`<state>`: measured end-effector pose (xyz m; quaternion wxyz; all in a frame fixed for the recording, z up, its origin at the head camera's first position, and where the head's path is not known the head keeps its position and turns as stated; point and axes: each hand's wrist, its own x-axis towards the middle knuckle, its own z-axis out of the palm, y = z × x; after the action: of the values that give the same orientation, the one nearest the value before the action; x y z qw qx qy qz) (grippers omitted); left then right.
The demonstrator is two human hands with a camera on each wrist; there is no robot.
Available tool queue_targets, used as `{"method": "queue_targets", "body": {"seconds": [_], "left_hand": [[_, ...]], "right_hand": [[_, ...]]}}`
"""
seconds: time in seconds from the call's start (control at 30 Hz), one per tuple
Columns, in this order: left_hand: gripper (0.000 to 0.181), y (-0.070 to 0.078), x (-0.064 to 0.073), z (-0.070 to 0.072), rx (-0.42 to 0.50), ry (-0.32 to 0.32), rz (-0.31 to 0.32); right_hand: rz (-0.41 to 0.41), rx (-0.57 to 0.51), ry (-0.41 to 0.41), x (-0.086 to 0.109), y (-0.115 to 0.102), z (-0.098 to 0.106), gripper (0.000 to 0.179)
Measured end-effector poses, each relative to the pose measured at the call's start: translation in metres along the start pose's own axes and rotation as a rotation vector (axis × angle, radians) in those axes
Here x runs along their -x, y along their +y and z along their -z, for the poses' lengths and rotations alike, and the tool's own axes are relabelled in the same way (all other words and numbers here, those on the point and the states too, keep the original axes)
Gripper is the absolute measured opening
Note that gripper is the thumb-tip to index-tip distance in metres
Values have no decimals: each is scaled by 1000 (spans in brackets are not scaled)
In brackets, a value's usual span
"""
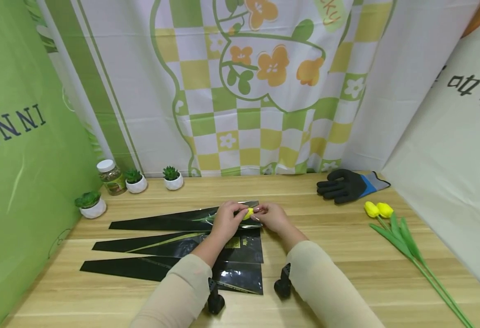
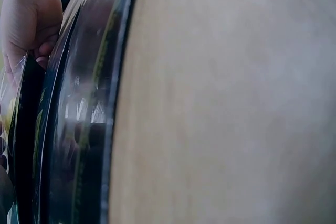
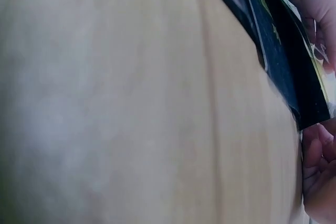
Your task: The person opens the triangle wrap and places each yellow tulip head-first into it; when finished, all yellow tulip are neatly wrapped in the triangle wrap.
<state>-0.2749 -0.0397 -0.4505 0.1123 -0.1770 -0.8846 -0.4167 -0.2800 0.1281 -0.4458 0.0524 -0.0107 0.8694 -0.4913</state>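
Note:
A tapered black-and-clear flower sleeve (image 1: 153, 222) lies farthest back of the sleeves on the table. Inside it is a yellow tulip (image 1: 248, 213), its green leaf showing through the clear film and its bloom at the wide right end. My left hand (image 1: 226, 222) pinches the sleeve from the left, fingertips beside the bloom. From the right, my right hand (image 1: 274, 218) pinches the sleeve at its wide end, close to the same bloom. The black panel (image 3: 310, 98) rises between the hands in the right wrist view.
Two more sleeves, a middle one (image 1: 141, 245) and a front one (image 1: 121, 268), lie nearer me. Two yellow tulips (image 1: 378, 210) lie at the right, with a black work glove (image 1: 346, 186) behind. Potted succulents (image 1: 93, 206) and a white-lidded jar (image 1: 111, 177) stand back left.

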Motion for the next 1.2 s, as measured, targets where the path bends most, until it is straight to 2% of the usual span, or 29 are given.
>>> {"method": "queue_targets", "body": {"seconds": [0.1,0.37,0.57,0.7,0.87,1.0,1.2], "left_hand": [[18,0,0,0,-3,-9,15],[18,-3,0,-1,-5,-7,41],[19,-5,-2,-2,-4,-26,62],[19,-7,-5,-1,-6,-24,39],[18,-11,-10,-1,9,-26,25],[19,-12,-12,1,33,-42,43],[19,-14,-16,1,25,-34,27]], "right_hand": [[2,-3,-2,2,0,1,24],[-44,-111,33,10,5,7,22],[-71,-147,46,25,9,23,26],[-68,-185,26,40,14,41,30],[-37,-172,-7,64,26,74,34],[-10,-142,-11,81,39,101,38],[-21,-21,44,106,55,138,44]]}}
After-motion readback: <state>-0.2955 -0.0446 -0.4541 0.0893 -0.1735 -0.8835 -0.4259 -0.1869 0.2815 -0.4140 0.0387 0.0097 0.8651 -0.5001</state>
